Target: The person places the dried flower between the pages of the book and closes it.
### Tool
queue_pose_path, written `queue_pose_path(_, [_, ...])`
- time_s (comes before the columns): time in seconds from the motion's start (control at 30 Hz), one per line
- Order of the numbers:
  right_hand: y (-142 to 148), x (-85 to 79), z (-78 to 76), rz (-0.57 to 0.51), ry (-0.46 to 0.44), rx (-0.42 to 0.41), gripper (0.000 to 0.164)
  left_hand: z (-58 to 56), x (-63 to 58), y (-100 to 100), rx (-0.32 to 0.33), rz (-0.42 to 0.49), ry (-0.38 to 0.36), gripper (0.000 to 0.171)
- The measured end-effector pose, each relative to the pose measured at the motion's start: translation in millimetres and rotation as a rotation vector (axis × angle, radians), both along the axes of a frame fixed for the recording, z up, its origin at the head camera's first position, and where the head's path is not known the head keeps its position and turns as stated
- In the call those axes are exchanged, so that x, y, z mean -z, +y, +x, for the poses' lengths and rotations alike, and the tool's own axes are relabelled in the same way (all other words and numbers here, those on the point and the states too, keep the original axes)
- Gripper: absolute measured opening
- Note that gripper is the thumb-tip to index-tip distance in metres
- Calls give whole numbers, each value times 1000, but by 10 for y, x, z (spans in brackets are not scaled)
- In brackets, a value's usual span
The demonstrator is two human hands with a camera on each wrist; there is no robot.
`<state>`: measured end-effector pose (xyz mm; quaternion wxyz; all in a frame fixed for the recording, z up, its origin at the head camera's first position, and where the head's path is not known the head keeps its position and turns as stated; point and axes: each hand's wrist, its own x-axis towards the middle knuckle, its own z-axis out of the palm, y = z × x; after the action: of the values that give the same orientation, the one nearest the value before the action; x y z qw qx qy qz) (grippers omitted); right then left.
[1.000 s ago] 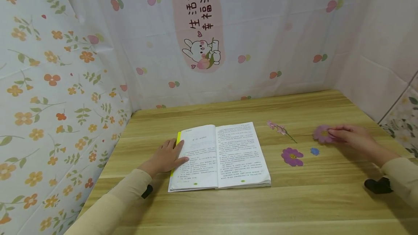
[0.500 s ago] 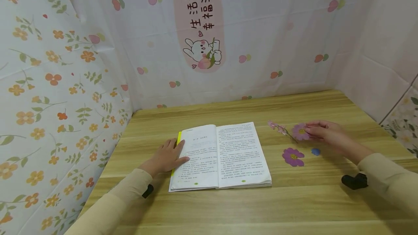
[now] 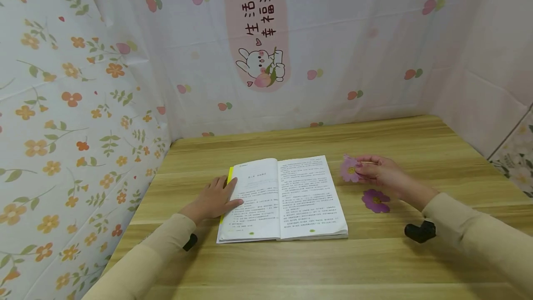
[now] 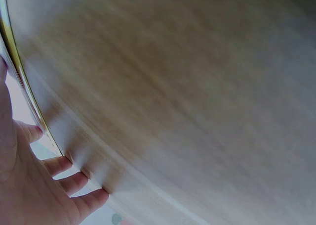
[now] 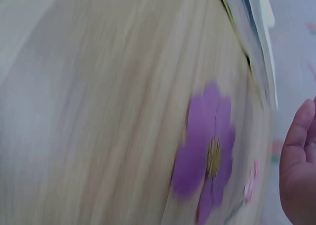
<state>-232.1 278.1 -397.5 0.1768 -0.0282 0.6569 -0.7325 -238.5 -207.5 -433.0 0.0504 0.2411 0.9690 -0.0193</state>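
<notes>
Pinched in the grip of the right hand (image 3: 383,175), between thumb and fingers, is a pale pink flower (image 3: 350,169) with a yellow middle, held just to the right of the far half of an opened book (image 3: 308,198); whether the counter (image 3: 283,267) is touched by it cannot be told. By the left hand (image 3: 212,198) nothing is grasped: its grip is relaxed, with the fingers spread at the left edge of the book and the thumb laid over the left page. Along that edge a yellow strip (image 3: 223,207) is shown, and both pages are covered with small print. To the right of the book, nearer than the pale pink flower, a purple flower (image 3: 376,201) is laid on the counter, apart from the book. It is seen large and blurred in the right wrist view, where a small pink sprig (image 5: 251,183) is also caught. Both forearms are covered by beige sleeves (image 3: 466,230), and a black object (image 3: 420,232) is seen by the right wrist. At the far side, a white curtain (image 3: 333,50) printed with a rabbit is hung; at the left, a cloth (image 3: 58,128) patterned with orange flowers is seen.
</notes>
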Motion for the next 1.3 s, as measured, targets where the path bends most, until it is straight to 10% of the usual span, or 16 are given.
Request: queue_pose_path(1.3, [-1520, 205, -133, 283, -40, -72, 29, 21, -33, 10, 12, 5, 16, 80])
